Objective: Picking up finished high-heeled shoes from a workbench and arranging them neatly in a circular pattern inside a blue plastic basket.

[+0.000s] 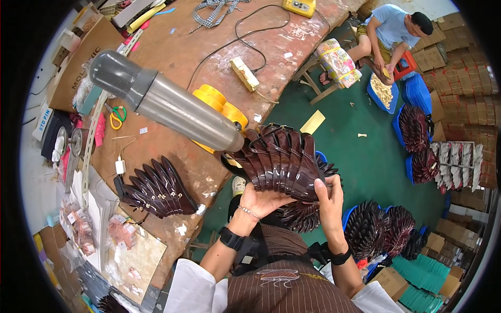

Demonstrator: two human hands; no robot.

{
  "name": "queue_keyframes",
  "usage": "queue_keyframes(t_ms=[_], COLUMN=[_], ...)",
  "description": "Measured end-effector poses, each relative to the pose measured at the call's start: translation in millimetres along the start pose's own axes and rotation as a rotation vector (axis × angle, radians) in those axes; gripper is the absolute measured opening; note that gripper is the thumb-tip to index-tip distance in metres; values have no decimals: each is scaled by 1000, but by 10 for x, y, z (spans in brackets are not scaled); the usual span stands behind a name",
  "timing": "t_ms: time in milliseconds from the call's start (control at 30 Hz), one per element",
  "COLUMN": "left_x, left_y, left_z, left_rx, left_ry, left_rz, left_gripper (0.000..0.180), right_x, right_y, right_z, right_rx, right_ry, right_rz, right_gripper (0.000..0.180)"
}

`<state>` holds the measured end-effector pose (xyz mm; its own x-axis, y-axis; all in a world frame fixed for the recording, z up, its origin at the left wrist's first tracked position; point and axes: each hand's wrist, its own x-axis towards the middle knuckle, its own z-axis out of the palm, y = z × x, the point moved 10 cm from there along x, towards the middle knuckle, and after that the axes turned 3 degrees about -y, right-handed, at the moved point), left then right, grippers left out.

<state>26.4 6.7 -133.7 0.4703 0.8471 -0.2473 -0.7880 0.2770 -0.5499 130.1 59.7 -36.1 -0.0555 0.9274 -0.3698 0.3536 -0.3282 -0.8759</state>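
Observation:
I hold a nested row of glossy dark brown shoes [282, 164] above my lap, beside the table edge. My left hand [262, 201] is closed under the row's left part, palm up, its fingers partly hidden behind the shoes. The right end is gripped by my right hand [330, 201], thumb on the near side. Close to the row's left end is the tip of a large grey metal cylinder [182, 112] with a dark rounded end, slanting over a yellow device [211, 96]. Another row of similar shoes [159, 190], with small gold-coloured ornaments, lies on the table to the left.
The worn brown table [172, 62] carries green-and-orange scissors [118, 117], a cord and a pale block [244, 74]. Blue baskets of dark shoes [368, 229] stand on the green floor at right. A seated co-worker [394, 31] handles pale pieces over a blue basket [382, 94].

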Motion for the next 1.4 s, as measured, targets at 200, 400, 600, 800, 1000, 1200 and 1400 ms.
queue_keyframes(t_ms=[200, 400, 600, 800, 1000, 1200, 1400], left_x=[-203, -394, -551, -663, -846, -1041, -1231], left_y=[126, 236, 346, 398, 521, 630, 607], left_z=[100, 81, 73, 79, 21, -20, -161], left_rx=[-72, -117, -107, -146, -113, -89, -82], left_ry=[-102, -110, -183, -142, -173, -127, 26], left_rz=[73, 162, 222, 260, 334, 412, 424], left_gripper=[63, 65, 67, 70, 70, 68, 64], right_x=[-1, -27, -65, -77, -97, -158, -210], right_y=[-212, -235, -299, -293, -288, -229, 27], right_z=[291, 514, 718, 875, 1105, 1312, 1296], right_rx=[-78, -112, -63, -47, -92, -77, -234], right_ry=[-94, -170, -223, -263, -321, -371, -429], right_rz=[-25, -32, -53, -72, -68, -49, -47], right_gripper=[30, 29, 29, 29, 30, 30, 40])
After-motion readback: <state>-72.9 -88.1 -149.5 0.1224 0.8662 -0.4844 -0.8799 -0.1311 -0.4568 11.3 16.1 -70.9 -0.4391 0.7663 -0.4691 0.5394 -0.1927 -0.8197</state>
